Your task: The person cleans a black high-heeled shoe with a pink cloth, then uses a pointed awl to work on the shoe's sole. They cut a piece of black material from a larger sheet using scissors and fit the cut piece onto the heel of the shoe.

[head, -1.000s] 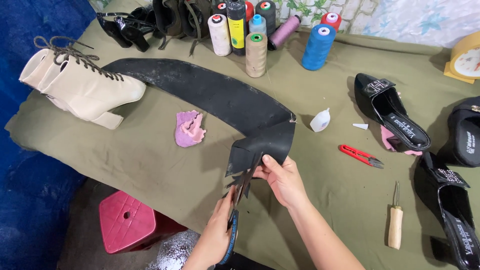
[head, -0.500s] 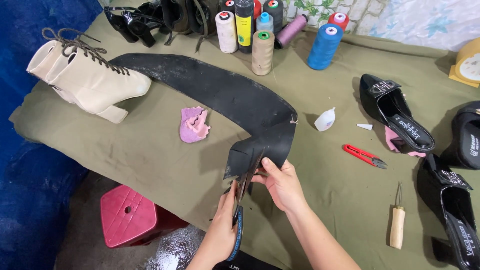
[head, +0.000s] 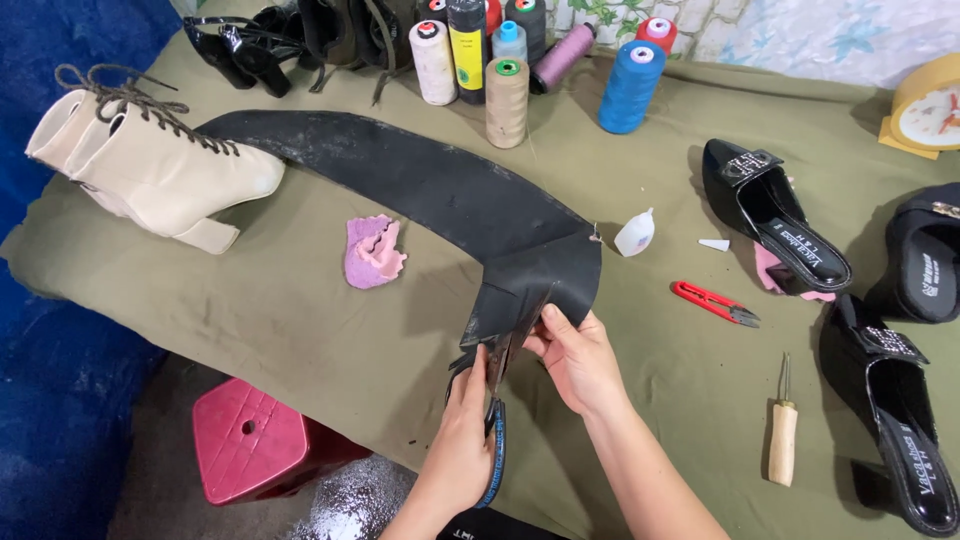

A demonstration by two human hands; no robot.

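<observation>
A long curved sheet of black rubber (head: 420, 180) lies across the olive-covered table (head: 300, 310), its near end hanging over the front edge. My right hand (head: 575, 360) grips that near end by its lower edge. My left hand (head: 465, 440) holds a pair of scissors (head: 495, 400) with blue-rimmed handles, blades up in a slit in the rubber.
A cream lace-up heeled boot (head: 150, 170) stands at the left, a pink scrap (head: 372, 250) mid-table. Thread spools (head: 505, 95) line the back. A glue bottle (head: 634, 234), red snips (head: 715, 303), a wooden awl (head: 782, 440) and black shoes (head: 775, 220) are on the right. A red stool (head: 250, 445) sits below.
The view has shifted slightly. My hands stay at the rubber's near end, with the scissors working a little further up into the sheet.
</observation>
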